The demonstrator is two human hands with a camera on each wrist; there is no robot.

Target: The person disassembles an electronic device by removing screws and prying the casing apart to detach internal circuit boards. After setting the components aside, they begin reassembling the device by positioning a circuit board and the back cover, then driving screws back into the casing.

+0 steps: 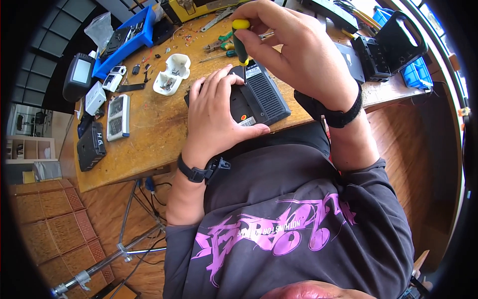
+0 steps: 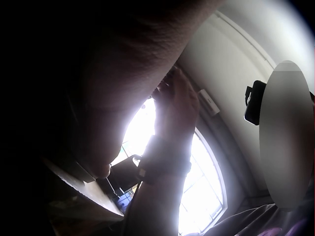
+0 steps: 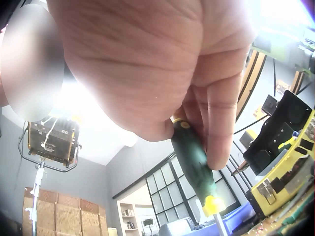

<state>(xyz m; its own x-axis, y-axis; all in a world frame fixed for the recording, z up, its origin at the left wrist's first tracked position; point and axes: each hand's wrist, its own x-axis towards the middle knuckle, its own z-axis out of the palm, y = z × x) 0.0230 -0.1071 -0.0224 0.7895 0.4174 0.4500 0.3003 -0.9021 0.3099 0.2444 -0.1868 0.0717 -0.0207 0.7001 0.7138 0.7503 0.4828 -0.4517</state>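
A screwdriver (image 3: pixel 192 162) with a green handle and yellow ends stands nearly upright in my right hand (image 1: pixel 303 50). That hand pinches the handle between thumb and fingers, near its top. The screwdriver's shaft points down at a flat black device (image 1: pixel 269 94), which has rows of vent slots, a white label and an orange round sticker. My left hand (image 1: pixel 211 107) rests on the device's left part with spread fingers. Its index fingertip lies close to the shaft's lower end, and its thumb extends along the near edge. The left wrist view is mostly dark.
On the wooden bench (image 1: pixel 154 134), a white tray (image 1: pixel 172 74) holding small parts stands left of the device. Pliers (image 1: pixel 217 46) lie beyond. Farther left are a blue bin (image 1: pixel 124 45), a white-framed panel (image 1: pixel 118 117) and a black case (image 1: pixel 91 145). Black equipment (image 1: pixel 371 57) stands right.
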